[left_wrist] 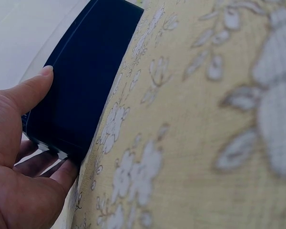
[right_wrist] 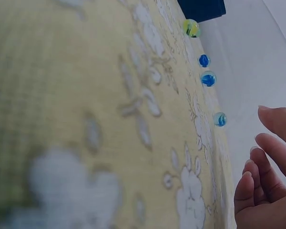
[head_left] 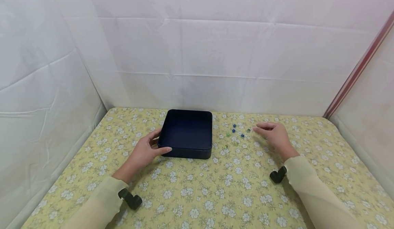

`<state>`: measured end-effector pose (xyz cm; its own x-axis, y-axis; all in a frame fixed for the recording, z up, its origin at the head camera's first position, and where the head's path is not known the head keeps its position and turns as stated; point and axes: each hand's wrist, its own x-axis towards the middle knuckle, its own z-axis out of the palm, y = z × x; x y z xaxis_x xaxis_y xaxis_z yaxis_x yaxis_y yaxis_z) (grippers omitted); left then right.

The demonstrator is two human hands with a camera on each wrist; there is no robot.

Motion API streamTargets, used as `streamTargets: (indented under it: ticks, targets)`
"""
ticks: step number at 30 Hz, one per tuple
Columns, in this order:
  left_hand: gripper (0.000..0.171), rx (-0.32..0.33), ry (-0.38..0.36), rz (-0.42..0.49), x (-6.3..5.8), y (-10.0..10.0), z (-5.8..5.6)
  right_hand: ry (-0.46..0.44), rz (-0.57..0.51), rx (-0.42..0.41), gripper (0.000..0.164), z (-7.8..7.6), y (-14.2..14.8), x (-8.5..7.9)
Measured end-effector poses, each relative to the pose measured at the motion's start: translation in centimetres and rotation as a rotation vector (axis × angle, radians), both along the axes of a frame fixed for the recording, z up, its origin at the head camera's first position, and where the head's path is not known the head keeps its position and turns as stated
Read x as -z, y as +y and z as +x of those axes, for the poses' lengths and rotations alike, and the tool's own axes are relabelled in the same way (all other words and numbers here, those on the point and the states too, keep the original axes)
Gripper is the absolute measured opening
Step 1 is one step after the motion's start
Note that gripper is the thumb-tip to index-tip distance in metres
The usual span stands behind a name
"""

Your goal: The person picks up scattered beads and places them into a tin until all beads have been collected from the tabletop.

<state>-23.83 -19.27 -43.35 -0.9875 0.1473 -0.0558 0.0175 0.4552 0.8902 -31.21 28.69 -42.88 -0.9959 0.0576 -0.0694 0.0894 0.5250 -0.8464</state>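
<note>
A dark navy square box [head_left: 186,153], without a lid, stands on the table with nothing visible inside. My left hand [head_left: 144,152] grips its near left corner, the thumb along the front wall and the fingers at the left side. Right of the box lie several small glass marbles: blue ones [head_left: 242,135], pale green ones [head_left: 228,134] and a bluish-green one [head_left: 248,130]. Just right of that last marble hovers my right hand [head_left: 274,135], its fingers loosely bent and holding nothing. The right wrist view shows a gap between the fingers and the nearest marble [right_wrist: 220,119].
A yellow flowered cloth [head_left: 197,191] covers the table. White sheets [head_left: 197,51] hang behind and at both sides. A reddish strip [head_left: 360,66] runs down the right back corner. Each wrist carries a black strap mount [head_left: 130,199].
</note>
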Motion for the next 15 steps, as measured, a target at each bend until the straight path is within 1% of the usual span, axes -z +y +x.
streamTargets:
  ticks: [5,10,15]
  targets:
    - [0.099,0.001,-0.004,0.004,0.0,0.0,0.0,-0.007,0.01,-0.004,0.051,-0.4,0.1,0.0]
    - [0.099,0.0,-0.004,0.001,0.0,0.0,0.0,-0.007,0.043,0.006,0.051,-0.9,0.0,0.0]
    - [0.098,0.002,-0.002,0.0,0.0,0.0,0.0,-0.011,0.067,-0.005,0.046,-1.4,-0.2,-0.1]
